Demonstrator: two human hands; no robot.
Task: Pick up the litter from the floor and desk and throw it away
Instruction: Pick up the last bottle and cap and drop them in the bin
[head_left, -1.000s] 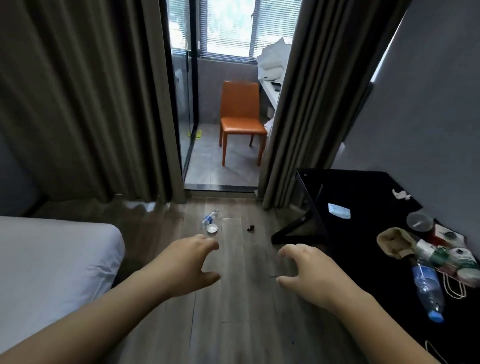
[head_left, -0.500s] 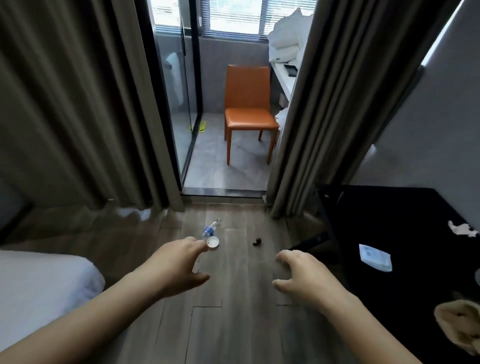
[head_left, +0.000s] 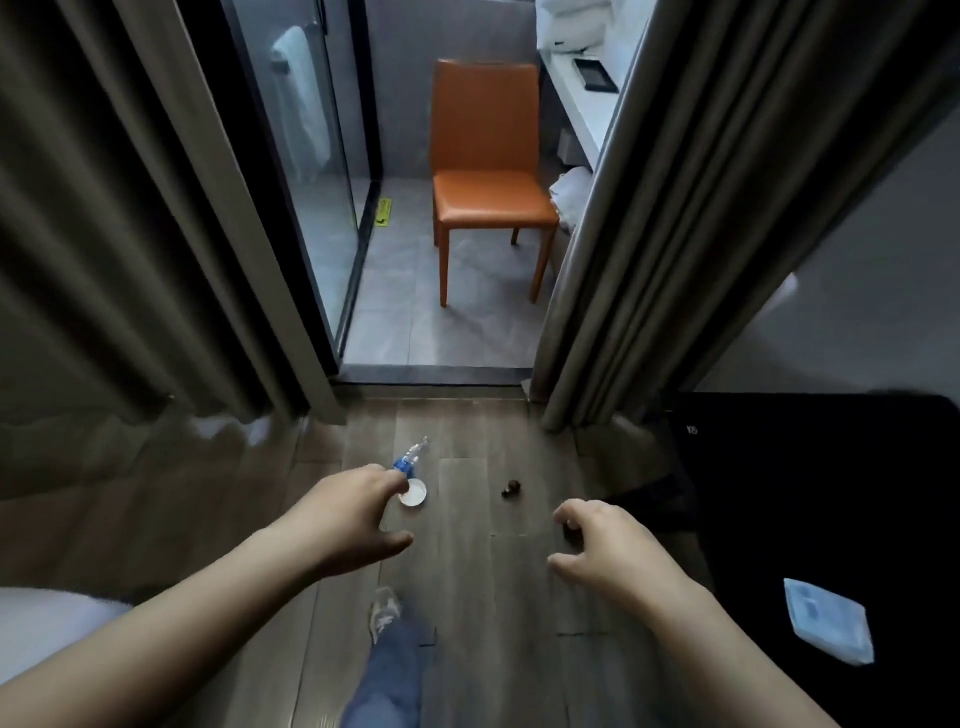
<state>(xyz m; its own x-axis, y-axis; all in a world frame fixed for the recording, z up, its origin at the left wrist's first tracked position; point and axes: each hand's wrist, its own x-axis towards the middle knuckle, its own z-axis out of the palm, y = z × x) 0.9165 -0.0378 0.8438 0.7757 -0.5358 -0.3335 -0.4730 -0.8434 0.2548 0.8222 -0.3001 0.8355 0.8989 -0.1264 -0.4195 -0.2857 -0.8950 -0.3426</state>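
On the wooden floor ahead lie a small clear plastic bottle with a blue label (head_left: 410, 458), a round white lid (head_left: 413, 492) and a small dark brown object (head_left: 510, 488). My left hand (head_left: 347, 512) hovers in front of the bottle and lid, fingers loosely curled, holding nothing; it hides part of the bottle. My right hand (head_left: 602, 545) hangs to the right, also loosely curled and empty. A blue-white packet (head_left: 826, 621) lies on the black desk (head_left: 831, 493) at the right.
Grey curtains (head_left: 130, 234) hang on both sides of a doorway to a tiled area with an orange chair (head_left: 488, 176). A white bed corner (head_left: 47, 629) is at lower left. My jeans leg and shoe (head_left: 387, 654) show below.
I have walked forward: the bottle, lid and dark object are closer, the doorway is larger, and most desk clutter has left the view. Both hands stay raised and empty.
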